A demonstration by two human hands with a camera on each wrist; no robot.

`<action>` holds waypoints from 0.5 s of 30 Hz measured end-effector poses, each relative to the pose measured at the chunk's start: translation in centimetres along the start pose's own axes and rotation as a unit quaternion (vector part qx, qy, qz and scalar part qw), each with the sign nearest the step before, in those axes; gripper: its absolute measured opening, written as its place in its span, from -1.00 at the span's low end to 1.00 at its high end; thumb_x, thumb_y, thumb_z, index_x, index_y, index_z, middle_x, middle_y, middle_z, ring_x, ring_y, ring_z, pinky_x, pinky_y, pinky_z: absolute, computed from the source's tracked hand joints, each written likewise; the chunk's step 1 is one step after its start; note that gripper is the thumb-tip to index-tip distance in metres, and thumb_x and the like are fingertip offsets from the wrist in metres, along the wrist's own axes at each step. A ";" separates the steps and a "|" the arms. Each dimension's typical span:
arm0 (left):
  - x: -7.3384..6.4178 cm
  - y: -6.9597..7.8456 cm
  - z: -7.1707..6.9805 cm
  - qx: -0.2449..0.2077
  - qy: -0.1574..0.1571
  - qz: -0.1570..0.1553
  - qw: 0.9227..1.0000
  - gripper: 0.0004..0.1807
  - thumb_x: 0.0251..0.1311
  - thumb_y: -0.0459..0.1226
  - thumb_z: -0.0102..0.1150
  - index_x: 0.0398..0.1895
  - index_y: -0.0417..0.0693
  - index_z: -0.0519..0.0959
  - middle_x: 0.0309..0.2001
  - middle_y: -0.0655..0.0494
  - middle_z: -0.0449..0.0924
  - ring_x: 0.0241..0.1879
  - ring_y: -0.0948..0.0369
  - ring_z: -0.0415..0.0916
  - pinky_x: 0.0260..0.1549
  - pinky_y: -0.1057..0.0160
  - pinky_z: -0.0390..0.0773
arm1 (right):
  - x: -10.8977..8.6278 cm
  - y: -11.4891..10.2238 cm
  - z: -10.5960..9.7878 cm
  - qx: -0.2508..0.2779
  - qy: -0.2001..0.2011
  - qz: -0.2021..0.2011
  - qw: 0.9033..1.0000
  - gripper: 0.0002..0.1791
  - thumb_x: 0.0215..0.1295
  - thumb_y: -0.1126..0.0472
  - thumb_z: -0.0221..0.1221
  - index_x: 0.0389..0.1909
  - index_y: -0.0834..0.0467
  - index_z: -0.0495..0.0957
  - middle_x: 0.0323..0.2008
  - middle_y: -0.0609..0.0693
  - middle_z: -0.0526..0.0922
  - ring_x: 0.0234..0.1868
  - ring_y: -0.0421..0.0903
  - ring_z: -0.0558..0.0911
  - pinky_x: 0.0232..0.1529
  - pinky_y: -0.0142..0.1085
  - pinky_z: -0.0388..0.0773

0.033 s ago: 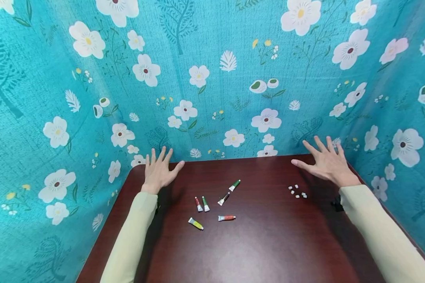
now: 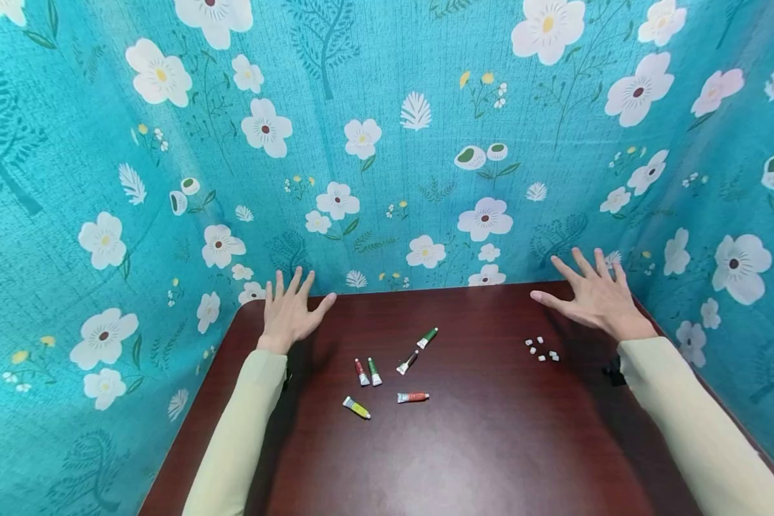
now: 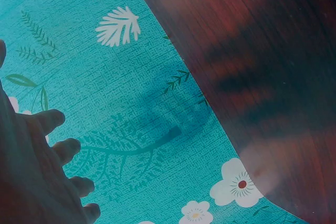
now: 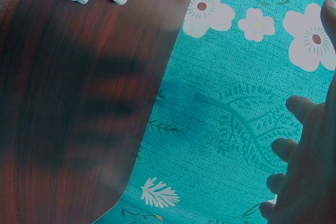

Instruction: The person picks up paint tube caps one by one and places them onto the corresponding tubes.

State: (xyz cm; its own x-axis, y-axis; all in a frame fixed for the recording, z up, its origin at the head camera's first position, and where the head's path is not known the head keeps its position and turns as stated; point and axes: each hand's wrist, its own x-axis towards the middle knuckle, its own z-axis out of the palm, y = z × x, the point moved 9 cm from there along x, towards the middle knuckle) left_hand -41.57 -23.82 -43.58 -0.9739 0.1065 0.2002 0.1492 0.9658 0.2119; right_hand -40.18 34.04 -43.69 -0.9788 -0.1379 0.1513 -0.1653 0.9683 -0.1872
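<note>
L hand is up over the far L part of the table, w/ fingers straight & spread wide, all free; R hand is up on the far R side, free & spread the same way; 6 lil paint tubes lie btwn the hands, nearer the L one; the red tube is just beside a green tube; the yellow tube is nr them, closer to the person, w/ the orange tube to its R; the dark tube & the other green tube lie slanted, nr each other, farther back; small white bits sit in a loose bunch nr the R hand; blue cloth w/ white flowers hangs behind; sleeves are pale green.
</note>
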 end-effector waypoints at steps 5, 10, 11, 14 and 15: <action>-0.3 0.1 0.0 0.003 0.005 0.001 1.000 0.05 0.40 0.48 -0.15 0.75 0.07 0.07 0.74 -0.16 -0.07 0.70 -0.35 -0.41 0.60 -0.40 -0.34 | -0.2 0.1 0.4 0.000 -0.002 0.002 1.000 0.19 0.34 -0.62 0.02 0.74 0.04 -0.01 0.68 0.44 -0.14 0.64 0.59 -0.33 0.52 0.50 -0.51; -0.6 -0.2 0.0 0.004 0.005 -0.004 1.000 0.04 0.42 0.47 -0.16 0.75 0.07 0.06 0.74 -0.16 -0.07 0.70 -0.35 -0.42 0.60 -0.40 -0.36 | -0.4 0.2 0.3 0.003 -0.003 0.002 1.000 0.18 0.34 -0.62 0.01 0.74 0.05 -0.01 0.68 0.43 -0.15 0.64 0.58 -0.34 0.52 0.49 -0.52; -0.6 -0.3 0.0 0.004 0.004 -0.005 1.000 0.04 0.42 0.47 -0.16 0.75 0.08 0.05 0.74 -0.16 -0.08 0.70 -0.34 -0.43 0.60 -0.39 -0.36 | -0.4 0.2 0.2 0.004 -0.002 0.002 1.000 0.18 0.35 -0.61 0.01 0.74 0.06 -0.01 0.68 0.43 -0.15 0.64 0.58 -0.34 0.52 0.49 -0.52; -0.7 -0.2 -0.2 0.005 0.004 -0.002 1.000 0.04 0.41 0.47 -0.17 0.76 0.09 0.04 0.74 -0.14 -0.09 0.71 -0.33 -0.44 0.61 -0.37 -0.38 | -0.6 0.2 -0.1 0.006 0.000 0.000 1.000 0.17 0.36 -0.59 0.03 0.74 0.06 -0.01 0.69 0.43 -0.17 0.65 0.56 -0.37 0.52 0.49 -0.52; -0.8 -0.1 -0.3 0.005 0.006 0.000 1.000 0.04 0.41 0.47 -0.17 0.76 0.09 0.04 0.74 -0.14 -0.10 0.71 -0.32 -0.44 0.61 -0.37 -0.38 | -0.7 0.2 -0.1 0.006 0.000 -0.002 1.000 0.17 0.36 -0.59 0.03 0.74 0.06 -0.01 0.69 0.43 -0.16 0.65 0.56 -0.36 0.52 0.50 -0.52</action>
State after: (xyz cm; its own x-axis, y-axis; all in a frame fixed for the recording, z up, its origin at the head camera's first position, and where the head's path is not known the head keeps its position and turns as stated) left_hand -40.79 -24.08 -43.44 -0.9719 0.1040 0.2111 0.1476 0.9681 0.2023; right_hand -39.55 34.32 -43.69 -0.9782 -0.1415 0.1522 -0.1705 0.9652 -0.1984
